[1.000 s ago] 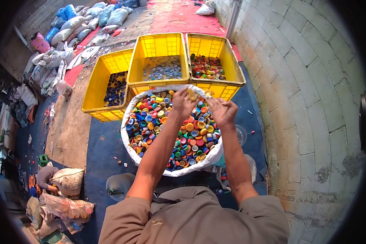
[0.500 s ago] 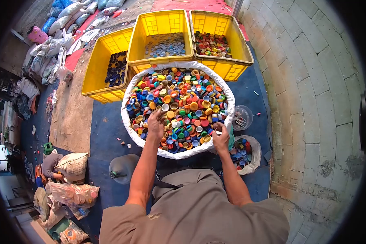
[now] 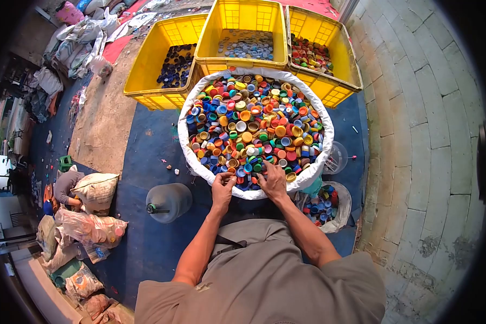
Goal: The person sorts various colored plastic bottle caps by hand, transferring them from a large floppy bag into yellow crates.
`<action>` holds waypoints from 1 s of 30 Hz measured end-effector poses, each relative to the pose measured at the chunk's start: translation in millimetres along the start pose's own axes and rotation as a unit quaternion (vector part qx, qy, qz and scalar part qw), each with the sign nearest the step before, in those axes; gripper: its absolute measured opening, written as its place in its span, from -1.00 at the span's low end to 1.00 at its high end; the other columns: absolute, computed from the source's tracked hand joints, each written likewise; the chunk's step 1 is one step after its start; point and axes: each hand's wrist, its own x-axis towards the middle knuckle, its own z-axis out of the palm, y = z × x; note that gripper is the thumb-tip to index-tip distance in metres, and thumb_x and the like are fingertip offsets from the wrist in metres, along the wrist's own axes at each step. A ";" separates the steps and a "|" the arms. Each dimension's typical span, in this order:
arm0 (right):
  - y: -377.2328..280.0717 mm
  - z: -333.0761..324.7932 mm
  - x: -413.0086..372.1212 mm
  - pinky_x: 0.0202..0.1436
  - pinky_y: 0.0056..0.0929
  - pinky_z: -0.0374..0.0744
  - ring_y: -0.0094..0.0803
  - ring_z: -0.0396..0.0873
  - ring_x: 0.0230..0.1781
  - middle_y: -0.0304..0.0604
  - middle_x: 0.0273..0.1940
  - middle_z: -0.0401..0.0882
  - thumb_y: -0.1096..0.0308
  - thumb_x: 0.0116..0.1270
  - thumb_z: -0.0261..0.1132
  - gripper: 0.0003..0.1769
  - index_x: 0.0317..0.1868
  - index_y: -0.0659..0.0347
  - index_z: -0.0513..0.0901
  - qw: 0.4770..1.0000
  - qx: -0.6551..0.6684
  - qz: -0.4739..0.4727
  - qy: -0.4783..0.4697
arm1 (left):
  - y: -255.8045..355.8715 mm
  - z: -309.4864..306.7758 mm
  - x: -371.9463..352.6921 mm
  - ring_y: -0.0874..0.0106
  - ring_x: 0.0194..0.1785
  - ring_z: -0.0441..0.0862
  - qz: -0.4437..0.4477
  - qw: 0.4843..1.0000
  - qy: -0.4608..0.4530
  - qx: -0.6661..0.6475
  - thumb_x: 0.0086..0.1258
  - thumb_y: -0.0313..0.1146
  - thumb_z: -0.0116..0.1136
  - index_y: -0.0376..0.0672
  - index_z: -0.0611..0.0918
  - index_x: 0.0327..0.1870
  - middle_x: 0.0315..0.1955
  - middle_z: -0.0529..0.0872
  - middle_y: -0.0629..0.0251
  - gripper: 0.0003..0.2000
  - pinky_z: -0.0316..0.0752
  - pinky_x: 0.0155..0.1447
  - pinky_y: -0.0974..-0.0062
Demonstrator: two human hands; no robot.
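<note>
A round white-rimmed sack (image 3: 328,135) full of mixed coloured bottle caps (image 3: 254,127) stands in front of me. At its near left rim is my left hand (image 3: 222,189), its fingers bent together over the caps; whatever they hold is too small to name. My right hand (image 3: 274,181) reaches over the near edge of the pile, fingers curled down among green and blue caps, and its grip cannot be made out. Beyond the sack, three yellow crates hold sorted caps: dark blue in the left crate (image 3: 146,65), pale in the middle crate (image 3: 243,13), red and mixed in the right crate (image 3: 340,81).
A large clear jug (image 3: 170,202) is at the left. To the right are a clear tub (image 3: 337,156) and a smaller sack (image 3: 344,208) of caps. Another person (image 3: 67,188) bends beside filled bags at far left. A block wall (image 3: 416,124) runs along the right.
My left hand has drawn back from the pile to the near rim. My right hand has moved inward from the right rim onto the near caps. The view has shifted.
</note>
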 end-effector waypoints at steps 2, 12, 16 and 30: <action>-3.3 6.5 6.6 -0.05 -0.18 0.45 -0.14 0.52 -0.16 -0.10 -0.18 0.66 0.38 0.00 0.47 -0.34 0.16 0.27 0.47 1.000 0.005 -0.001 0.010 | -2.8 -3.1 -0.9 0.57 -0.23 0.62 0.011 1.000 0.002 0.021 0.33 -0.47 0.22 -0.29 0.56 -0.10 -0.26 0.68 0.29 -0.81 0.46 -0.12 0.63; -1.7 21.4 10.8 -0.07 -0.20 0.48 -0.14 0.52 -0.15 -0.11 -0.21 0.65 0.48 -0.04 0.48 -0.36 0.13 0.27 0.49 1.000 0.010 -0.004 0.018 | -6.2 -10.9 0.9 0.56 -0.25 0.57 -0.004 0.998 0.009 0.056 0.28 -0.39 0.30 -0.26 0.61 -0.12 -0.31 0.66 0.32 -0.78 0.48 -0.12 0.58; 7.7 22.1 10.6 -0.21 -0.31 0.56 -0.21 0.58 -0.21 -0.09 -0.27 0.64 0.53 -0.03 0.45 -0.42 0.08 0.28 0.50 0.994 0.108 0.036 -0.006 | 0.2 -7.1 2.2 0.55 -0.25 0.56 0.015 0.997 0.001 0.075 0.28 -0.40 0.29 -0.26 0.60 -0.12 -0.31 0.67 0.32 -0.78 0.48 -0.11 0.58; 4.4 -45.5 -20.9 -0.21 -0.42 0.51 -0.38 0.45 -0.34 -0.17 -0.27 0.47 0.44 0.11 0.23 -0.62 -0.02 0.30 0.53 0.480 0.806 0.346 -0.019 | 34.0 23.1 80.6 0.28 -0.16 0.51 0.401 0.768 -0.193 0.461 0.02 -0.55 0.32 0.09 0.43 0.33 -0.23 0.71 0.33 -0.28 0.36 -0.06 0.30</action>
